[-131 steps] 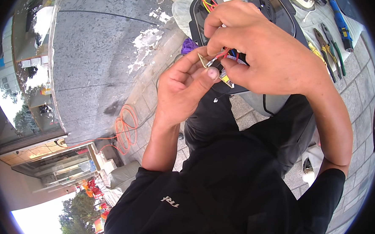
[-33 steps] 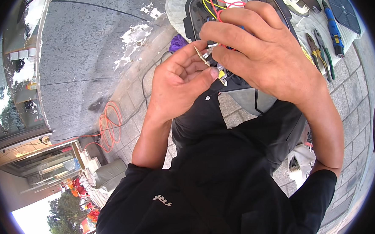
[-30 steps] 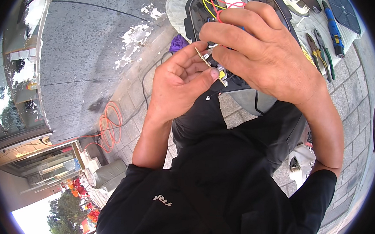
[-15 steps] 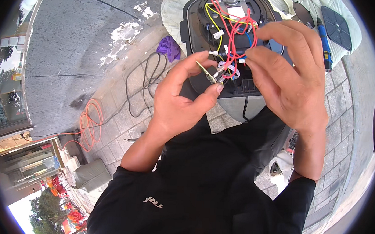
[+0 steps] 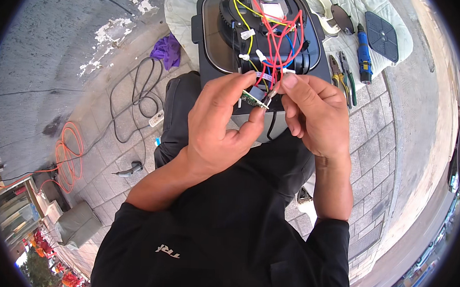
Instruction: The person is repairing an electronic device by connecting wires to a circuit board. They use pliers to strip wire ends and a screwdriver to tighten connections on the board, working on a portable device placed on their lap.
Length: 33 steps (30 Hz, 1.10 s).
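My left hand [image 5: 218,124] grips a small green circuit board [image 5: 252,99] by its edges, between thumb and fingers. Close beside it, the thumb and index finger of my right hand [image 5: 317,114] are pinched on a wire connector [image 5: 274,91] at the board; its exact seating is hidden by my fingers. Red wires [image 5: 282,47] run from there up into an opened black appliance [image 5: 209,38] in front of me. Yellow wires [image 5: 252,43] and blue wires with white connectors lie across its inside.
Right of the appliance, pliers [image 5: 342,76], a blue screwdriver-like tool [image 5: 363,54] and a black square plate [image 5: 382,36] lie on a pale cloth. To the left are a purple cloth [image 5: 166,51], a black cable [image 5: 133,94], an orange cable [image 5: 69,156] and a soldering-gun-shaped tool [image 5: 130,169].
My right hand has come down and left from the raised red wires to the board, closing on a connector there. My left hand keeps the board. The view has shifted right.
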Motion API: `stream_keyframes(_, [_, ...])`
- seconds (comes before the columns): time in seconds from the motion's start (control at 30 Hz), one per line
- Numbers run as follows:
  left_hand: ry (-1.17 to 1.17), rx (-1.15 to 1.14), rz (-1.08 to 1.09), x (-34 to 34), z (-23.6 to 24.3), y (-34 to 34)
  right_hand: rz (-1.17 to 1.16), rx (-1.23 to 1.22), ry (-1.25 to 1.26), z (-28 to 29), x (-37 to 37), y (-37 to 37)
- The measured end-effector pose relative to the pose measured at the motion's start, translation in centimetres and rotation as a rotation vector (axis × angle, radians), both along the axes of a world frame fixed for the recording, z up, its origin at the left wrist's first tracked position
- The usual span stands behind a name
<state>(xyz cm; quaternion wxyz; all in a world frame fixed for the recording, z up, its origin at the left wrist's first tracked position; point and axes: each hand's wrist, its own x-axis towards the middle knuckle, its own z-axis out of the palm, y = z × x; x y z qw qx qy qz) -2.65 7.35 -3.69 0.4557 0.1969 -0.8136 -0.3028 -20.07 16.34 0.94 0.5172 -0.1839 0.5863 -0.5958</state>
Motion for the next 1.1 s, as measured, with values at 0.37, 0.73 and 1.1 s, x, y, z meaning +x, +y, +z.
stream_keyframes(0.37, [0.051, 0.001, 0.000, -0.2, -0.4, -0.3, 0.060, -0.079, -0.066, -1.0, -0.5, -0.3])
stream_keyframes(0.73, [0.023, -0.024, -0.026, 0.0, -0.2, -0.1, 0.104, -0.063, 0.125, -1.0, -0.5, 0.0])
stream_keyframes(1.1, [0.006, 0.010, -0.026, 0.1, 0.1, 0.0, 0.095, -0.092, -0.043, -1.5, -0.4, -0.2])
